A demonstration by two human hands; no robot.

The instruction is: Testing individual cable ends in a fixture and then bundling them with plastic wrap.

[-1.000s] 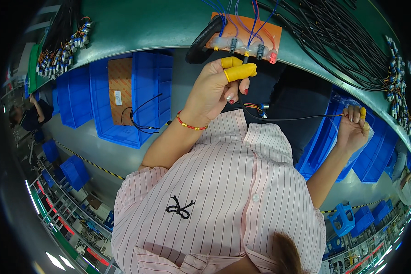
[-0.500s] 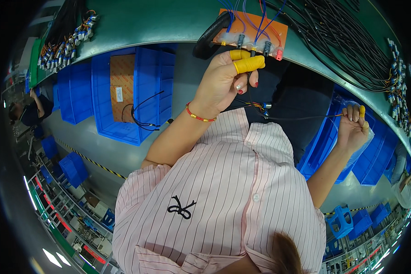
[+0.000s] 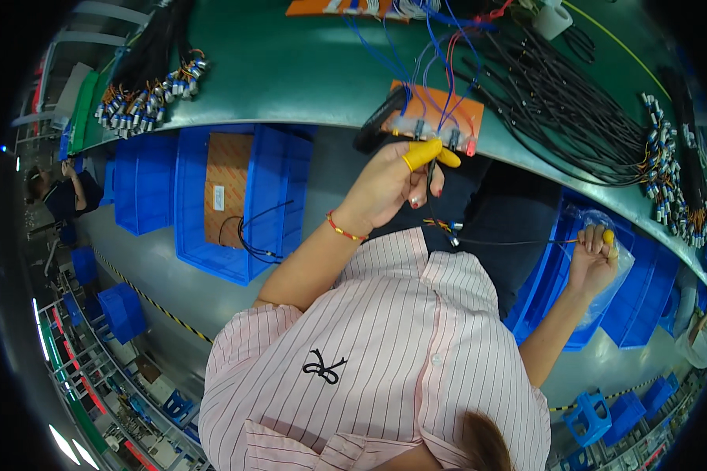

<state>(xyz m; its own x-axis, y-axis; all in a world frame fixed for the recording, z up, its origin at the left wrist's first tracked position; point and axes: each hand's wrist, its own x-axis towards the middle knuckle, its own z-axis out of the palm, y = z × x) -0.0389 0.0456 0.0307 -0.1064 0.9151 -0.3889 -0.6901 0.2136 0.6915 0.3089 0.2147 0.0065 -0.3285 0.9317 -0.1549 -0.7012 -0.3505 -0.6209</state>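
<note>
Left hand (image 3: 389, 184) now nearer orange board (image 3: 440, 118)

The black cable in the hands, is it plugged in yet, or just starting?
Not plugged in yet. The left hand and right hand stretch the black cable out between them. The orange board on the green table waits above, beside more loose cables.

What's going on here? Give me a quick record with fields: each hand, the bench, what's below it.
Left hand: yellow finger covers, pinching one end of a thin black cable below the orange fixture board
Right hand: holds the cable's other end at a clear plastic bag
Bench: green, with black cable bundles
Below: blue bins
</note>
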